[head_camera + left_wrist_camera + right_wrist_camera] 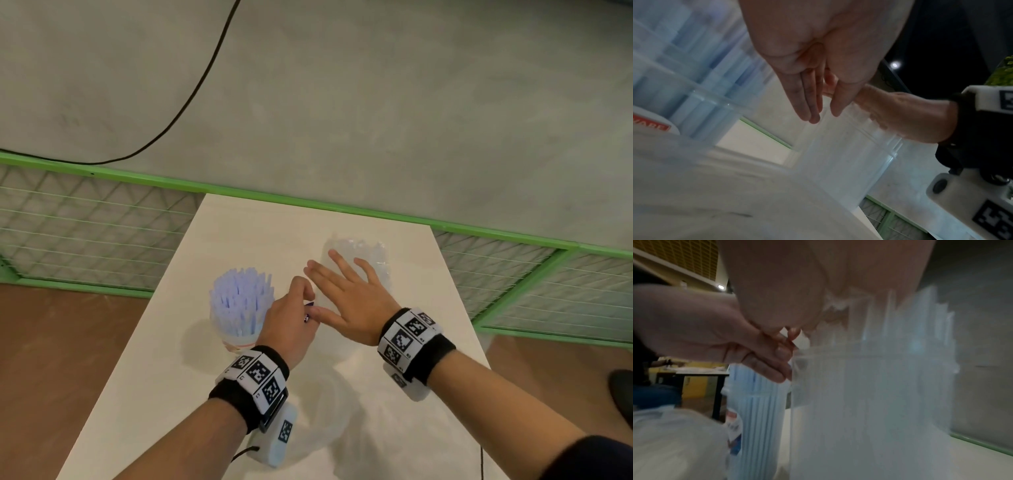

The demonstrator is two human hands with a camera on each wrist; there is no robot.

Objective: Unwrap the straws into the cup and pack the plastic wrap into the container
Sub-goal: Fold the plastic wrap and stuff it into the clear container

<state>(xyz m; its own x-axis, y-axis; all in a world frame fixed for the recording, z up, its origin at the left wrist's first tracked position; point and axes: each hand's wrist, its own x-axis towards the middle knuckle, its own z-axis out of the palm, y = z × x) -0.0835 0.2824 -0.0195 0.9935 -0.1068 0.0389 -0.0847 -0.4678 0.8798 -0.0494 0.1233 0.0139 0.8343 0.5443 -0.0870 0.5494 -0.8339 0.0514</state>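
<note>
Head view: right hand (349,301), fingers straight and spread, lies flat on the plastic wrap (363,251) heaped in the clear container (385,274). Left hand (291,322) (fingers curled; contents unclear) hovers beside it, the cup (239,337) of upright straws (241,298) just left.

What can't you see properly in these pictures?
- Container: head view, right hand covers most of it, so its contents stay hidden.
- Cup base: head view, left hand blocks it.
- Cup label: left wrist view, cut off and blurred.
- What the left hand's fingers hold: too small, blurred.
</note>
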